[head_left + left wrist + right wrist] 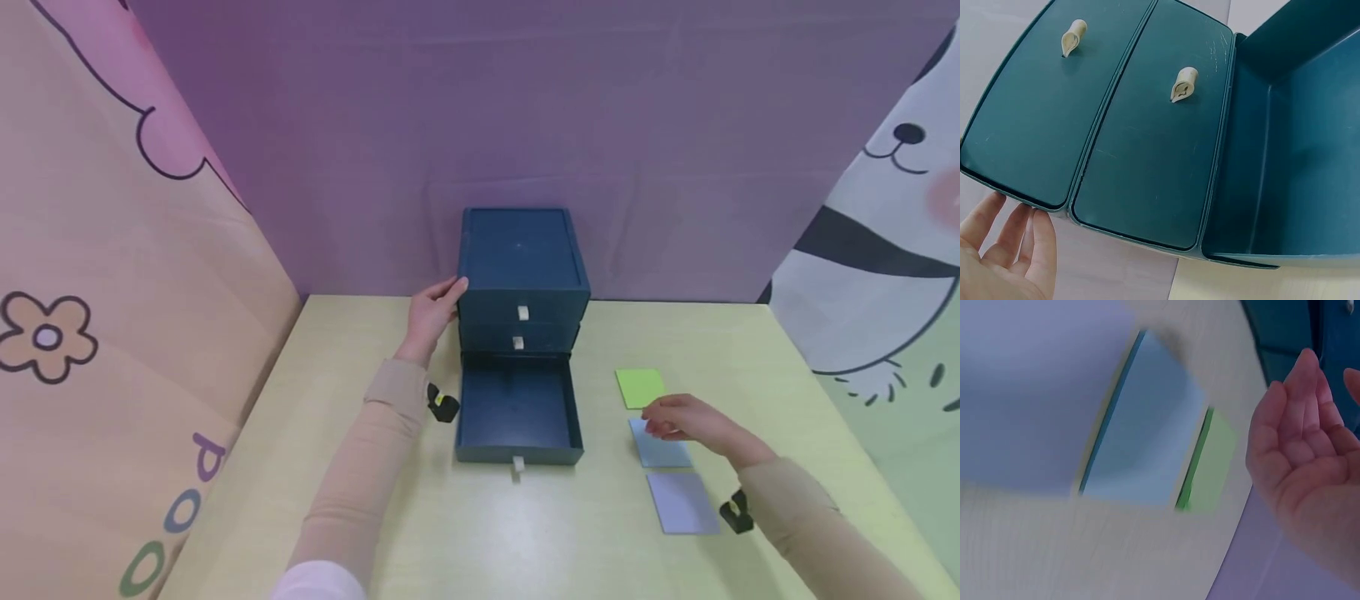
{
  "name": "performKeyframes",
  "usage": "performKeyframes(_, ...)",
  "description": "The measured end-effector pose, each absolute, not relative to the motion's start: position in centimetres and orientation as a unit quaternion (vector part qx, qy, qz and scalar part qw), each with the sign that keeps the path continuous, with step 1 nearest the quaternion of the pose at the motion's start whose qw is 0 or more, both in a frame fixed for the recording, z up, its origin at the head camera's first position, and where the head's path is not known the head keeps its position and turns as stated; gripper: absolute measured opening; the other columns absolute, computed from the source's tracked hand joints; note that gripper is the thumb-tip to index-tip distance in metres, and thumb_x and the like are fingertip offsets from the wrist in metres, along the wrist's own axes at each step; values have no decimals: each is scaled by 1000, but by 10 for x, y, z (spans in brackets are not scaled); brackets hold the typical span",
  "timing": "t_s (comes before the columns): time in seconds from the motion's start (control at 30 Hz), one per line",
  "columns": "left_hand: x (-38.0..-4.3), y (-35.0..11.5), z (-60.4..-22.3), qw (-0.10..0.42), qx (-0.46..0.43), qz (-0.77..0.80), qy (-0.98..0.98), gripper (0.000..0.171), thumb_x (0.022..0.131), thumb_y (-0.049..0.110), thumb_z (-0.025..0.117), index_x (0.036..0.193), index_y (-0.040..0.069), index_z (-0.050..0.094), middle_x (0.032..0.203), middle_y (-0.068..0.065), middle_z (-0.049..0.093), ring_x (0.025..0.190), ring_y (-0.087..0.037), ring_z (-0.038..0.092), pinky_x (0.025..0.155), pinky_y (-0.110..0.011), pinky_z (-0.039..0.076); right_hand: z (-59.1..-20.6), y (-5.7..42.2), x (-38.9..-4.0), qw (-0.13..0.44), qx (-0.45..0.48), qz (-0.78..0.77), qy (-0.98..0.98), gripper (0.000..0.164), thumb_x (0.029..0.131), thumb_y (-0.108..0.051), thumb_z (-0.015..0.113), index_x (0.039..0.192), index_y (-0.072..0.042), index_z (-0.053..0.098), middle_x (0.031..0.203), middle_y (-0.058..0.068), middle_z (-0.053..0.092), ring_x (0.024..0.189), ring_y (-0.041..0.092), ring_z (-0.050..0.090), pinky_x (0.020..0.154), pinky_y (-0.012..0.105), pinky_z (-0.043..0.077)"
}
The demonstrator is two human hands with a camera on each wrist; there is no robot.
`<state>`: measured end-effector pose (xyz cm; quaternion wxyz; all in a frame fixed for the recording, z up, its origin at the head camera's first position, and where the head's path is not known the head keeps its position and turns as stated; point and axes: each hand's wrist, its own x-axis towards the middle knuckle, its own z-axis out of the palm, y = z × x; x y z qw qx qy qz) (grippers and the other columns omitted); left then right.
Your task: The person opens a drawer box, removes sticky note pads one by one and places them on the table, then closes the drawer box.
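A dark blue drawer cabinet [521,250] stands near the back of the table. Its bottom drawer [517,456] is pulled out, and its bare floor shows. The two drawers above are closed, each with a small pale pull tab [1184,83]. My left hand [431,318] rests its fingertips against the cabinet's left side, near the top front corner. My right hand [690,421], fingers slightly bent and holding nothing, hovers over a light blue sticky-note pad [663,452]. A green pad [640,387] lies behind that one and a lilac pad [682,504] in front.
The pale wooden table [517,542] extends in front of the cabinet and to both sides. A purple cloth backdrop [360,150] hangs behind it, with printed cloths at left and right. A black wrist device [442,404] sits by the left cuff, another [737,511] by the right.
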<state>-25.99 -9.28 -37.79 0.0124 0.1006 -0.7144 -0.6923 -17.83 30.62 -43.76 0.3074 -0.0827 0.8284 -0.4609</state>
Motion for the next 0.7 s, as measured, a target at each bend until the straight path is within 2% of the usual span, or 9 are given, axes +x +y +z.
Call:
performKeyframes(0.3,-260,-93,-378,10,102,-695,-712,49,85,40,65,127,14,59,135,-4,54,122,-18,52,97,-37,50,-440,258,-162,387,-145,-482,773,40,97,-19,44,113,16,52,94,8,66,86,18,62,82,36,55)
performKeyframes(0.7,-260,-93,-378,15,101,-696,-711,48,86,39,64,126,13,59,134,-5,54,121,-20,53,97,-38,50,-466,212,-134,434,-131,-504,735,35,92,-20,54,104,11,63,90,8,71,75,9,64,77,34,57)
